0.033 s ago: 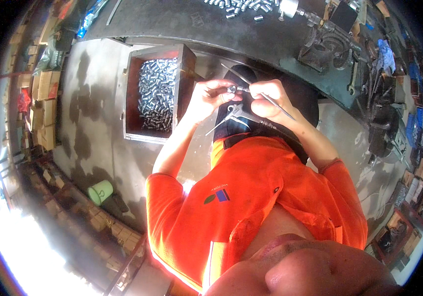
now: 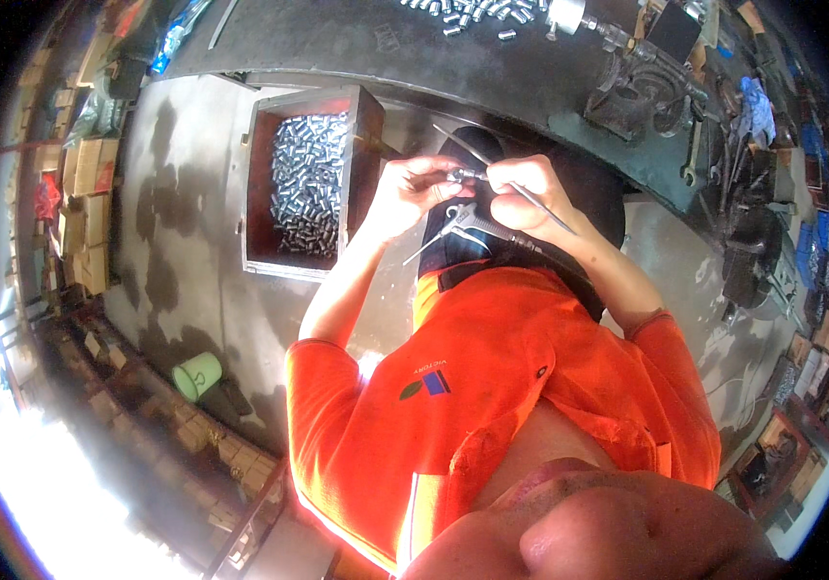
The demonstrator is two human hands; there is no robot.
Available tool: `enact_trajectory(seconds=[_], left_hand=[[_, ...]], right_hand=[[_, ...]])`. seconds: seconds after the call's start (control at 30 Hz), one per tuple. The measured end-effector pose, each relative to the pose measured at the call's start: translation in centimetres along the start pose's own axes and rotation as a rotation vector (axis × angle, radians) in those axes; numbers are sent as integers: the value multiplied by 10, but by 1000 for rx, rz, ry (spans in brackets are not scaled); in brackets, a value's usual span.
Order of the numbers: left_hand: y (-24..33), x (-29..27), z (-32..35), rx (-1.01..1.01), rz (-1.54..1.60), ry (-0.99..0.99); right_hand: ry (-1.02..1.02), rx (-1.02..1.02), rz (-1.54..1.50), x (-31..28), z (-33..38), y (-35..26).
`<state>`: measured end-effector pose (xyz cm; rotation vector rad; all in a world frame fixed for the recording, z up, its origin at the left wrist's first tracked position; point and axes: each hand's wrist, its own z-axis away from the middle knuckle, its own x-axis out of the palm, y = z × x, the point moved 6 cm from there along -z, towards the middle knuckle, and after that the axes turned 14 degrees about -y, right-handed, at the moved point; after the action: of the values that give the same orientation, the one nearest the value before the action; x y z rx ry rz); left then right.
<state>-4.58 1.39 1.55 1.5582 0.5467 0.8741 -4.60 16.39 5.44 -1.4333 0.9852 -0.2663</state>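
Above my lap my two hands meet. My left hand is closed, pinching a small shiny metal fitting between thumb and fingers. A long thin metal rod slants through the closed fingers of my right hand, one end pointing away to the upper left. The fingers of that hand also come close to the fitting; whether they touch it is hard to make out. On my thighs, just below the hands, lies a grey metal trigger-handled tool.
To the left of my hands stands an open box filled with small metal cylinders. A dark workbench runs across the front, bearing loose cylinders, a clamp and a wrench. A green bucket lies on the floor at left.
The small fitting in my left fingertips has turned slightly. Otherwise my hands, the rod and the tool on my lap look almost the same.
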Motion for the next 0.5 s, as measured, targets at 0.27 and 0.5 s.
enact_trajectory(seconds=[0.27,0.5], left_hand=[[1,4,-3,18,-15,-32],[-7,17,-6,-22,109,158]], right_hand=[[-60,-20,156,3,1,-6],[97,-34,267,9,7,-1]])
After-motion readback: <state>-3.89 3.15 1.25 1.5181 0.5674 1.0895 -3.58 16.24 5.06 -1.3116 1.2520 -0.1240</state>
